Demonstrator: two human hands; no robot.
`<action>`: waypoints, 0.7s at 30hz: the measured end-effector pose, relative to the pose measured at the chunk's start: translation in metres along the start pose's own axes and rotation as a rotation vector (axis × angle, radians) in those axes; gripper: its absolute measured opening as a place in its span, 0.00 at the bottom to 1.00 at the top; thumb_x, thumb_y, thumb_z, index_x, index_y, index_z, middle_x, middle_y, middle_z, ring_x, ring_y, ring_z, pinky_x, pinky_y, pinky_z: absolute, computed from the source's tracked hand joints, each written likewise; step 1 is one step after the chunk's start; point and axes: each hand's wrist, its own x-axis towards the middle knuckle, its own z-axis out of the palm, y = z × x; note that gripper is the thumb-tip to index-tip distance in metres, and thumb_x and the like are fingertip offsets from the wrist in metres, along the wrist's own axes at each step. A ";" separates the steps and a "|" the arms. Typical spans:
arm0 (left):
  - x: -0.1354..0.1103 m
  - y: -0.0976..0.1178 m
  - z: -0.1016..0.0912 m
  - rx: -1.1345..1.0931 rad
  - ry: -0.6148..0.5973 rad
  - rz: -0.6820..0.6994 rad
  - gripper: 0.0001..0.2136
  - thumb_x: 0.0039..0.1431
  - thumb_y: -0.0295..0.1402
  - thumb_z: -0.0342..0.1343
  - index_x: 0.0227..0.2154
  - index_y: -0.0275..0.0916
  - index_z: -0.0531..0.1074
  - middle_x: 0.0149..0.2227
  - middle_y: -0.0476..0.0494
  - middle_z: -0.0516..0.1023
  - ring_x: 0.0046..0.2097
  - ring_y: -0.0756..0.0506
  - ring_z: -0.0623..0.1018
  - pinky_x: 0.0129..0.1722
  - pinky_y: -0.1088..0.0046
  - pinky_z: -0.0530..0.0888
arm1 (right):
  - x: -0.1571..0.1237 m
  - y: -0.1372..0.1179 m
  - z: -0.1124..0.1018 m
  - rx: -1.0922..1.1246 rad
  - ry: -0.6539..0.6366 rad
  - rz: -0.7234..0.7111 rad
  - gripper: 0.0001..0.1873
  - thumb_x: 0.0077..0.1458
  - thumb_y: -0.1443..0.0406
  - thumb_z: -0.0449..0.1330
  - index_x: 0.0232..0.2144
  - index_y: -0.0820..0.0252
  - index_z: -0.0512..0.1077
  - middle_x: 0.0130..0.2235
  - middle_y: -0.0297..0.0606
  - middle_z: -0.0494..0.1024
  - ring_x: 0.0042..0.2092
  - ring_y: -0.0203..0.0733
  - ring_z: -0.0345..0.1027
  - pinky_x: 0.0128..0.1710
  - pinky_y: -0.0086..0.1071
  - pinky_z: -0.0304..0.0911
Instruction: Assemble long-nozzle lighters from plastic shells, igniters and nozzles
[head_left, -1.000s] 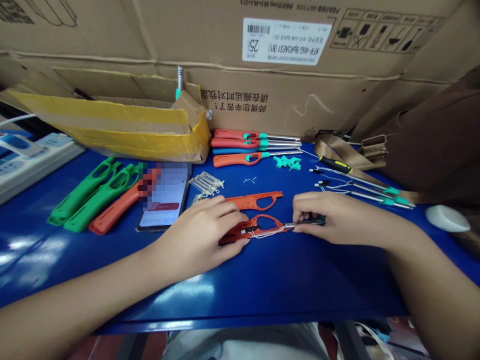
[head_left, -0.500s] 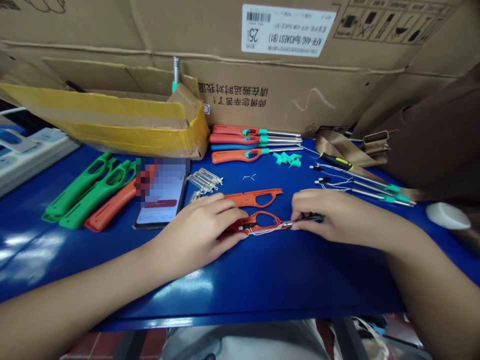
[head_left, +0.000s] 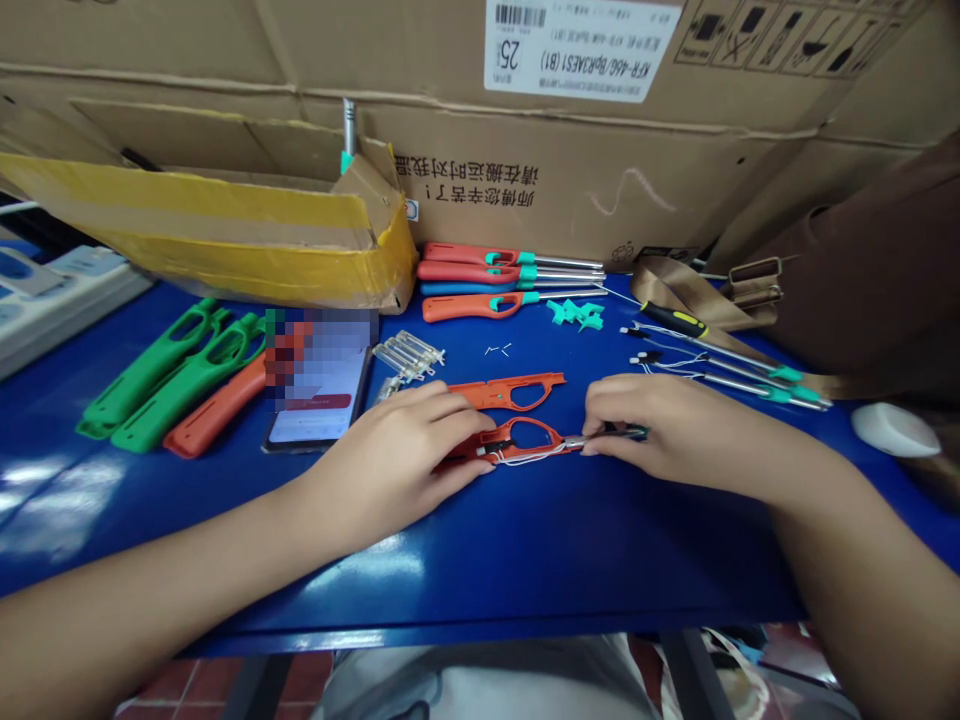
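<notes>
My left hand (head_left: 409,440) is closed around the rear of an orange lighter handle half (head_left: 551,432), its grip end hidden under my fingers. Between thumb and fingertips, my right hand (head_left: 645,425) pinches the metal lighter tube (head_left: 576,441), which lies at the front end of that half. White wires (head_left: 525,460) run from the tube back along the handle to a small black part near my left fingertips. Just behind lies a second orange handle half (head_left: 517,393). Clear fuel cartridges (head_left: 409,357) rest beyond my left hand.
Assembled lighters (head_left: 472,306) lie at the back beside teal triggers (head_left: 576,314). Toward the right are a screwdriver (head_left: 675,320), wired metal tubes (head_left: 742,385) and a white mouse (head_left: 896,428). A phone (head_left: 319,425), green handles (head_left: 161,385) and a yellow-taped box (head_left: 300,265) occupy the left.
The camera view has shifted slightly. Both hands keep their hold on the handle half and the tube, with hardly any movement.
</notes>
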 end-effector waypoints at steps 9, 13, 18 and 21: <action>-0.002 -0.001 -0.001 -0.003 -0.006 -0.002 0.11 0.67 0.34 0.59 0.49 0.39 0.76 0.46 0.44 0.81 0.47 0.40 0.78 0.49 0.59 0.75 | 0.000 -0.006 0.000 0.054 0.030 -0.005 0.05 0.65 0.62 0.59 0.39 0.55 0.75 0.40 0.36 0.77 0.37 0.40 0.70 0.35 0.33 0.60; -0.002 -0.001 0.001 0.000 0.005 0.009 0.11 0.67 0.34 0.59 0.49 0.38 0.76 0.44 0.43 0.82 0.46 0.40 0.79 0.48 0.60 0.75 | 0.006 -0.007 0.004 0.078 0.059 -0.040 0.09 0.66 0.66 0.56 0.33 0.57 0.74 0.35 0.36 0.76 0.36 0.40 0.69 0.36 0.33 0.59; -0.002 -0.002 0.001 0.022 0.030 0.018 0.10 0.67 0.34 0.59 0.48 0.38 0.78 0.43 0.43 0.82 0.45 0.41 0.79 0.47 0.61 0.76 | 0.011 -0.004 0.010 0.153 0.108 -0.050 0.09 0.64 0.69 0.59 0.30 0.58 0.72 0.31 0.33 0.73 0.33 0.37 0.66 0.34 0.31 0.58; -0.001 -0.001 -0.001 0.036 0.019 0.005 0.09 0.67 0.33 0.59 0.47 0.38 0.77 0.43 0.44 0.82 0.45 0.41 0.79 0.46 0.61 0.76 | 0.012 -0.006 0.011 0.157 0.111 -0.034 0.07 0.64 0.69 0.59 0.32 0.58 0.72 0.33 0.33 0.74 0.33 0.37 0.66 0.33 0.31 0.58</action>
